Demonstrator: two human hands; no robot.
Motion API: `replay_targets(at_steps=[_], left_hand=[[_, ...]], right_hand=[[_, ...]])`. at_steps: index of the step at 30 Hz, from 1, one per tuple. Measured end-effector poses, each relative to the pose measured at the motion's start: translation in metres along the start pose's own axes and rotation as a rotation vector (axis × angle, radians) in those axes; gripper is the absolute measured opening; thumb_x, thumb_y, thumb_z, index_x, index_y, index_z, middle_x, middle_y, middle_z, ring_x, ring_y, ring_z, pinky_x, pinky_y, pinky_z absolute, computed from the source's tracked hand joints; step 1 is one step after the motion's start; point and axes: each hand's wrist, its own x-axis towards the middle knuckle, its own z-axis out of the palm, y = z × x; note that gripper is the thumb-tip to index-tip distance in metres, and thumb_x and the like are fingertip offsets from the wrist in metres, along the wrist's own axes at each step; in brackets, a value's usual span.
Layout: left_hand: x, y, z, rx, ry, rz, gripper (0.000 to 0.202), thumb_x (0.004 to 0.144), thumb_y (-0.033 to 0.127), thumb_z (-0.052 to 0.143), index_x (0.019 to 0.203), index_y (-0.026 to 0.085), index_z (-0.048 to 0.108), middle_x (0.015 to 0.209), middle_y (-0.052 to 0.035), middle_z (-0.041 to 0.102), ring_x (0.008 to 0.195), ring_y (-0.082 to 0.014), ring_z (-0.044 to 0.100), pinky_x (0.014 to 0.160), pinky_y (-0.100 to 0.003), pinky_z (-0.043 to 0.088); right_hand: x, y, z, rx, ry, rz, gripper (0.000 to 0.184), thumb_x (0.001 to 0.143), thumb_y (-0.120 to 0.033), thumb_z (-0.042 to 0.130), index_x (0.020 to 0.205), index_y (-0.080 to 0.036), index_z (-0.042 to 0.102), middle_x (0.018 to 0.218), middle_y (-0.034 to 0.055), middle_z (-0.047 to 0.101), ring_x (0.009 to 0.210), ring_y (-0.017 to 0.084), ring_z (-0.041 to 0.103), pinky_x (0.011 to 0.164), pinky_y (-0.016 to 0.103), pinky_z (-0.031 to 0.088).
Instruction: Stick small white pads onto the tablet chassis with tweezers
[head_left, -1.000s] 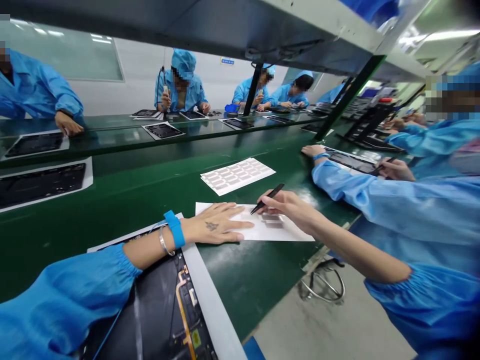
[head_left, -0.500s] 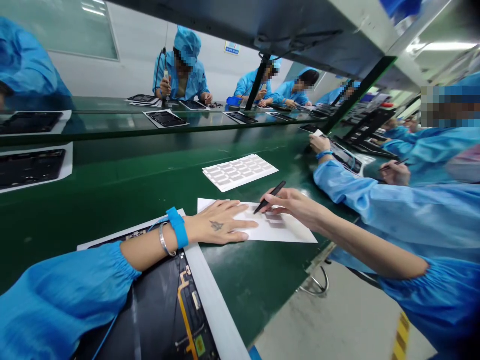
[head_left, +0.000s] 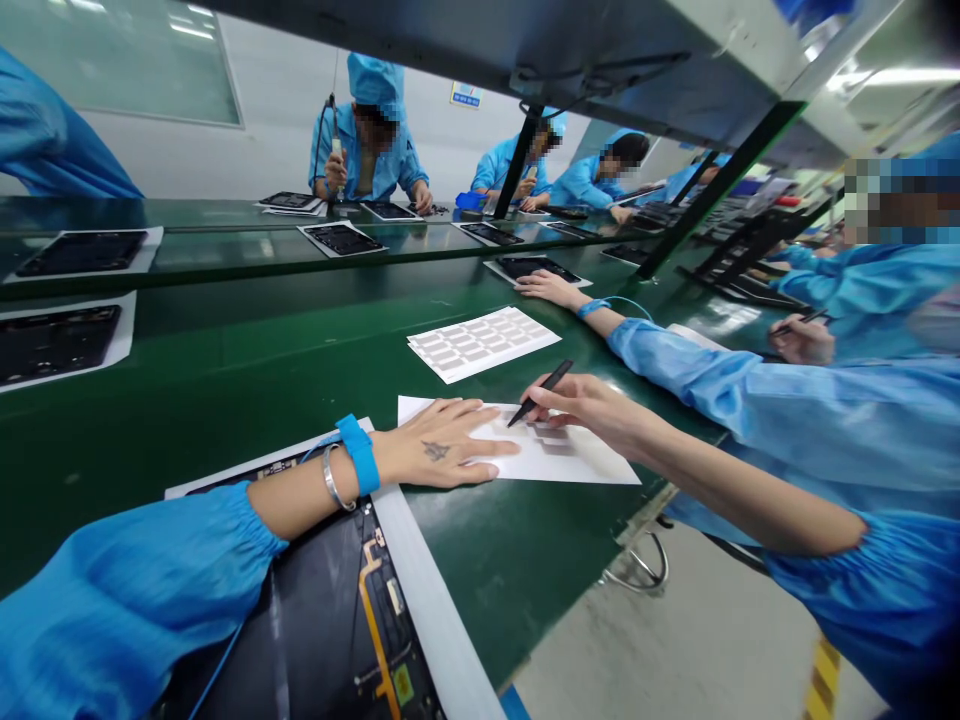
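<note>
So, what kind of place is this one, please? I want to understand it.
Probably an electronics factory assembly line: people in blue smocks and caps sit along a green conveyor bench, dark device panels lie on white sheets, and a blue antistatic wrist strap is worn.

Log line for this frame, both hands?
left hand: flat on white sheet | right hand: holding black tweezers | tweezer tips: near grey labels
</note>
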Motion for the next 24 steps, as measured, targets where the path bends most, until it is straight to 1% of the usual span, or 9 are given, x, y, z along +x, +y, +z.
replay_targets(at_steps=[4,8,12,15,16,18,20,22,24], left_hand=[[0.000,0.001,-0.003,0.049,-0.060,-0.011,0.048,0.102,0.050,0.036,0.149,0.039,0.037,0.162,-0.0029,0.020,0.149,-0.0333,0.016,0.118,-0.053,0.018],[0.000,0.002,-0.004,0.088,-0.054,-0.009,0.047,0.102,0.049,0.038,0.148,0.038,0.040,0.161,-0.0036,0.022,0.148,-0.0330,0.020,0.117,-0.051,0.021],[0.003,0.007,-0.005,0.147,-0.054,0.006,0.047,0.102,0.047,0.038,0.148,0.038,0.039,0.158,-0.0044,0.030,0.147,-0.0307,0.025,0.116,-0.049,0.025],[-0.006,0.012,-0.015,0.187,-0.073,-0.012,0.050,0.102,0.049,0.039,0.150,0.036,0.037,0.159,-0.0056,0.027,0.148,-0.0301,0.023,0.118,-0.048,0.022],[-0.015,0.012,-0.021,0.200,-0.046,-0.022,0.052,0.101,0.050,0.040,0.150,0.034,0.036,0.160,-0.0061,0.025,0.149,-0.0301,0.020,0.118,-0.048,0.021],[-0.044,0.010,-0.035,0.241,0.071,-0.056,0.052,0.101,0.048,0.043,0.149,0.030,0.039,0.159,-0.0074,0.027,0.149,-0.0291,0.019,0.119,-0.046,0.020],[-0.088,0.009,-0.048,0.282,0.207,-0.137,0.043,0.103,0.041,0.042,0.142,0.025,0.049,0.151,-0.0089,0.041,0.145,-0.0260,0.030,0.116,-0.043,0.027],[-0.137,0.010,-0.054,0.310,0.295,-0.282,0.035,0.104,0.033,0.039,0.130,0.021,0.058,0.135,-0.0088,0.057,0.128,-0.0220,0.049,0.107,-0.039,0.037],[-0.178,0.014,-0.052,0.336,0.315,-0.429,0.029,0.104,0.028,0.039,0.118,0.019,0.063,0.117,-0.0069,0.064,0.107,-0.0187,0.059,0.094,-0.034,0.044]], right_hand=[[0.000,0.006,0.001,0.042,0.056,0.005,0.035,0.071,-0.048,0.080,0.073,-0.013,0.074,0.066,0.0043,0.071,0.062,0.014,0.058,0.060,0.026,0.041],[-0.008,0.007,0.007,0.120,0.099,-0.019,0.050,0.059,-0.060,0.084,0.072,-0.014,0.072,0.068,0.0067,0.070,0.065,0.016,0.060,0.062,0.028,0.046],[-0.015,-0.012,0.016,0.227,0.172,-0.120,0.052,0.052,-0.065,0.085,0.068,-0.018,0.071,0.069,0.0045,0.067,0.069,0.017,0.058,0.068,0.030,0.049],[-0.022,-0.032,0.023,0.286,0.222,-0.186,0.050,0.045,-0.063,0.088,0.063,-0.020,0.071,0.073,0.0060,0.067,0.072,0.018,0.057,0.072,0.032,0.050],[-0.024,-0.037,0.024,0.289,0.240,-0.187,0.051,0.041,-0.064,0.089,0.061,-0.020,0.071,0.075,0.0072,0.067,0.074,0.019,0.057,0.073,0.034,0.050],[-0.026,-0.040,0.025,0.290,0.302,-0.172,0.056,0.030,-0.066,0.090,0.059,-0.021,0.073,0.081,0.0097,0.068,0.078,0.022,0.058,0.077,0.038,0.050],[-0.024,-0.038,0.028,0.279,0.306,-0.155,0.054,0.031,-0.068,0.089,0.057,-0.024,0.073,0.085,0.0121,0.067,0.080,0.024,0.058,0.080,0.044,0.049],[-0.020,-0.036,0.039,0.263,0.216,-0.131,0.050,0.037,-0.068,0.088,0.057,-0.025,0.074,0.084,0.0148,0.067,0.078,0.026,0.058,0.077,0.048,0.049],[-0.019,-0.040,0.063,0.246,0.084,-0.111,0.050,0.039,-0.068,0.088,0.059,-0.024,0.075,0.083,0.0157,0.067,0.077,0.027,0.058,0.076,0.049,0.050]])
